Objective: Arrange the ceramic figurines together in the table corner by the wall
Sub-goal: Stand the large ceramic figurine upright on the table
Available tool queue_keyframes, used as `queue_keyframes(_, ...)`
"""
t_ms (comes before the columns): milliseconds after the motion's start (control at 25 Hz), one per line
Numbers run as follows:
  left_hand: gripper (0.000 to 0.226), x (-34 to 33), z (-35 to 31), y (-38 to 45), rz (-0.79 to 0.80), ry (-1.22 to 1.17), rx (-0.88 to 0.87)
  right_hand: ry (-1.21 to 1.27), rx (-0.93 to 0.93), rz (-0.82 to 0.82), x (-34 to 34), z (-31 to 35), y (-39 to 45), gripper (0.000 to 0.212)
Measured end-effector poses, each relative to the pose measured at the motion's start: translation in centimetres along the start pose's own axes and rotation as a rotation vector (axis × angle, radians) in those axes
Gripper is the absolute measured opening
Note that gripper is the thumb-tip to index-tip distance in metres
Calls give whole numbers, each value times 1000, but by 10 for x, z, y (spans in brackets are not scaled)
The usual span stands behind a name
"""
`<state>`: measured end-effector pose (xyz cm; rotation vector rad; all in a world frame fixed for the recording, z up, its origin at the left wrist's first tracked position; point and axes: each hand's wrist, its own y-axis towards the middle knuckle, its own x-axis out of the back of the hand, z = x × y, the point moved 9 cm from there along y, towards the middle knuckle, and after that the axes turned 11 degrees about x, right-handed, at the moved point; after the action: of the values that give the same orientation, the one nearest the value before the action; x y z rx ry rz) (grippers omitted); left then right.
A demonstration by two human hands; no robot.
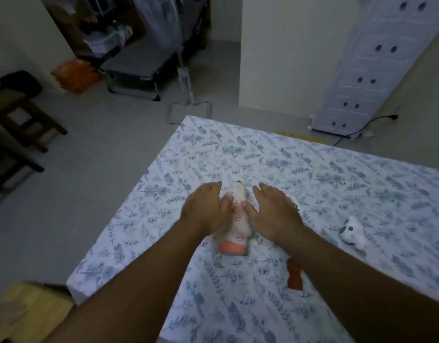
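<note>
From my remote seat, the floral tablecloth (pixel 312 174) fills the frame, and on it both hands bracket the tall white figurine (pixel 238 219), the biggest of the pieces. The left hand (pixel 206 209) presses its thumb side against one flank, the right hand (pixel 275 214) the other; fingers are spread and flat, palms cupping rather than wrapped, so I judge this a loose two-sided hold, not yet a firm one.

The main risk, as I read it: the figurine looks glazed and slick, and it tilts away from me on soft, wrinkled cloth. Lifted between open palms, it could slip and knock against the table, or tip over when set down on a crease. The right forearm also passes directly over the small red figurine (pixel 294 276), which a careless sweep could topple.

The held piece is pale, with thin red line-work on its body and a coral-orange base nearest me; its top is blurred. Outward of the right hand lies a small white figurine (pixel 353 231) with dark markings, on its side, well apart.
</note>
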<state>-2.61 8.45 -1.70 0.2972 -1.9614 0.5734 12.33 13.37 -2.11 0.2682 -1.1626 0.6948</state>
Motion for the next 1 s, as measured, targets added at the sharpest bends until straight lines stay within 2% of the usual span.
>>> queue_keyframes(80, 60, -28, 21, 14, 128, -136, 82, 211, -89, 39, -33, -4, 14, 71)
queue_keyframes(160, 56, -59, 34, 16, 306, -377, 144, 490, -200, 63, -62, -3, 15, 71)
queue_keyframes(280, 49, -75, 46, 17, 440, -697, 199, 730, -265, -6, -78, -1, 19, 67)
queue_keyframes(400, 62, -54, 67, 13, 432, -852, 176, 896, -229, -46, -65, 18, 19, 79)
queue_keyframes(520, 79, -15, 88, 8, 360, -968, 79, 1003, -94, -62, -52, 54, 23, 94)
queue_keyframes(680, 67, 28, 102, 3, 195, -972, -84, 955, 54, -121, -48, 91, 37, 90)
queue_keyframes(1000, 72, 8, 126, -4, 85, -902, -89, 870, 74, -205, -69, 95, 27, 85)
